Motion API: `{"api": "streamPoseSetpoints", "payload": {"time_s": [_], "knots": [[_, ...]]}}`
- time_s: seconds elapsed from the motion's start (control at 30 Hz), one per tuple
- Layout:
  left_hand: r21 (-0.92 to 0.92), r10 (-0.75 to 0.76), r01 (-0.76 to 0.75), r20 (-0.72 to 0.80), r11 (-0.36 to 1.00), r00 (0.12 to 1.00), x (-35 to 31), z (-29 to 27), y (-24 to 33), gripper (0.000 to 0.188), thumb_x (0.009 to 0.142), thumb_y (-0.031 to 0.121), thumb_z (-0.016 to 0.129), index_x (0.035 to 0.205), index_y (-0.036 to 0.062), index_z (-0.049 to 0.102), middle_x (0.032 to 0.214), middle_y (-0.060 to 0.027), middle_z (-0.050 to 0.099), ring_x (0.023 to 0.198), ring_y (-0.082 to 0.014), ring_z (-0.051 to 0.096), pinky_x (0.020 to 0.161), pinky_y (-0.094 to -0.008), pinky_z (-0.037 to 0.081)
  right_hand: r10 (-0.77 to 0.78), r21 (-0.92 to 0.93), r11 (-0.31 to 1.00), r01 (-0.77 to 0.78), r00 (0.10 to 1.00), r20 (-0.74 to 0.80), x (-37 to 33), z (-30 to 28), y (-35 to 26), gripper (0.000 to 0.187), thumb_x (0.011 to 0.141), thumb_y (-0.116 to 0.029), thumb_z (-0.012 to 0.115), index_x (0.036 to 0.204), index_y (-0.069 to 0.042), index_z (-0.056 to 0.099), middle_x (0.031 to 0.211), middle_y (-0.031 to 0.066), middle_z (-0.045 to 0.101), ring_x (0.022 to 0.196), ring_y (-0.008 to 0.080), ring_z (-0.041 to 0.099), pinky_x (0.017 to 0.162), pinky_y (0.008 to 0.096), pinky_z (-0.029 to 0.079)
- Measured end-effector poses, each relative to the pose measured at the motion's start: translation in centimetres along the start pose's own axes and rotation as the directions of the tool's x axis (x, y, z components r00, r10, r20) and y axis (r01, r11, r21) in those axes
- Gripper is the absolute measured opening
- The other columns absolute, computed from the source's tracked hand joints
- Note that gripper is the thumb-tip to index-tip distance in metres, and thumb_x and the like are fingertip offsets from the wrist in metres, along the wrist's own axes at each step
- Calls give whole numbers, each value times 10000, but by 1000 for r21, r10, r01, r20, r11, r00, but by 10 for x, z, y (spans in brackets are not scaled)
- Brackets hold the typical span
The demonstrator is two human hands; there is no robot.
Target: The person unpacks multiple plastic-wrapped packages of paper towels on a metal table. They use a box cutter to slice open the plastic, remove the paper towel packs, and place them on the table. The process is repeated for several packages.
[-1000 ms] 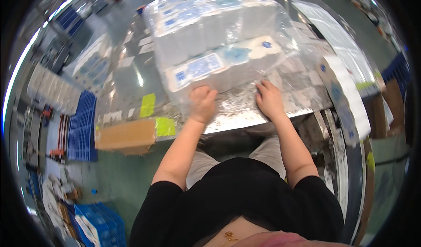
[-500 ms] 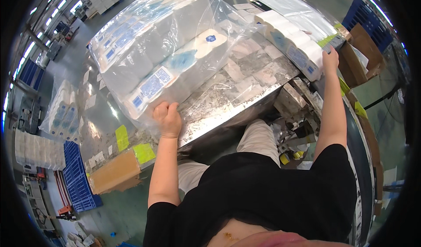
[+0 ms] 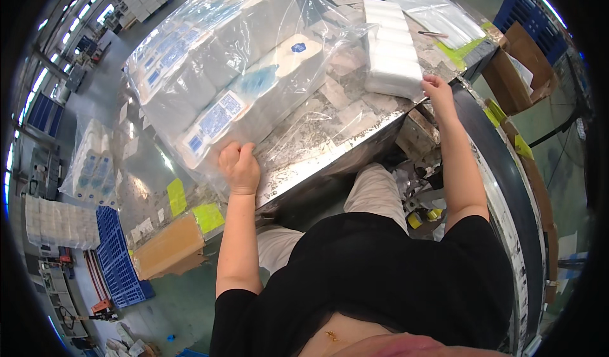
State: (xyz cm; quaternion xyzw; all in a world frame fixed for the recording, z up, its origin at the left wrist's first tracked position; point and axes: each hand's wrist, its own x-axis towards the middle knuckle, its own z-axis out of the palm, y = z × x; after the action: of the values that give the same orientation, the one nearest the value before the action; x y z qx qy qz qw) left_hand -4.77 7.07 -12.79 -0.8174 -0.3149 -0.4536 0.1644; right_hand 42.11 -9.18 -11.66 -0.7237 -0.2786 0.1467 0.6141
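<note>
A large clear plastic bag [image 3: 184, 81] lies on the worn metal table, with several wrapped packs of white paper rolls inside. Its nearest pack [image 3: 257, 87] carries blue print. My left hand [image 3: 240, 168] is closed on the edge of the bag at its near corner. To the right, a separate pack of white paper rolls [image 3: 393, 49] rests on the table with a plain white side up. My right hand [image 3: 441, 100] grips the near end of that pack between thumb and fingers. The bag's mouth film reaches to the pack's left side.
Flat plastic bags [image 3: 438, 18] are stacked at the far right, near a dark pen-like item [image 3: 433, 34]. A conveyor belt [image 3: 507, 186] curves along my right, beside a cardboard box [image 3: 520, 71]. More bagged rolls [image 3: 92, 163] and a blue pallet [image 3: 120, 255] stand at left.
My right hand has moved left with the separate pack, which has turned so its printed side no longer shows. My left hand stays on the bag's edge.
</note>
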Motion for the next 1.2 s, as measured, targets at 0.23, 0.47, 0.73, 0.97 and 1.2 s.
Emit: {"api": "streamPoseSetpoints", "payload": {"time_s": [0.23, 0.47, 0.73, 0.97, 1.2], "knots": [[0, -10, 10, 4, 1000, 1000, 0, 1, 0, 188, 656, 17, 607, 783, 149, 649, 845, -39, 516, 809, -253, 512, 698, -367, 414, 153, 144, 979, -146, 988, -34, -38, 32, -6, 274, 819, -161, 644, 1030, -15, 549, 833, 66, 606, 654, 112, 520, 562, 250, 426], [0, 1, -1, 7, 1000, 1000, 1, -2, 2, 184, 670, 17, 609, 797, 144, 646, 849, -43, 512, 813, -254, 514, 709, -373, 417, 153, 182, 975, -129, 980, -127, -49, 47, -3, 236, 848, -152, 613, 1027, -10, 554, 789, 58, 590, 567, 108, 514, 485, 232, 394], [-10, -1, 1, -3, 1000, 1000, 1, -1, 2, 184, 672, 13, 605, 803, 136, 643, 849, -43, 508, 819, -252, 513, 727, -369, 416, 156, 183, 971, -152, 988, -11, -53, 61, 3, 124, 837, -150, 633, 812, -29, 633, 673, -13, 543, 572, 79, 464, 514, 226, 359], [-9, 1, -1, 6, 1000, 1000, 2, -2, 1, 191, 670, 10, 601, 808, 135, 645, 851, -42, 510, 803, -246, 507, 728, -366, 413, 235, 237, 907, -349, 885, 402, -88, 35, 0, 122, 838, -157, 631, 785, -47, 631, 647, -6, 541, 577, 95, 486, 534, 233, 378], [-32, -5, 5, -8, 999, 1000, 3, -2, 2, 203, 661, 3, 599, 812, 128, 650, 850, -50, 513, 802, -246, 514, 717, -370, 412, 337, 204, 774, -599, 663, 669, -141, -33, -15, 466, 875, -348, 601, 1210, -38, 509, 1077, 114, 583, 921, 168, 566, 767, 314, 467]]}}
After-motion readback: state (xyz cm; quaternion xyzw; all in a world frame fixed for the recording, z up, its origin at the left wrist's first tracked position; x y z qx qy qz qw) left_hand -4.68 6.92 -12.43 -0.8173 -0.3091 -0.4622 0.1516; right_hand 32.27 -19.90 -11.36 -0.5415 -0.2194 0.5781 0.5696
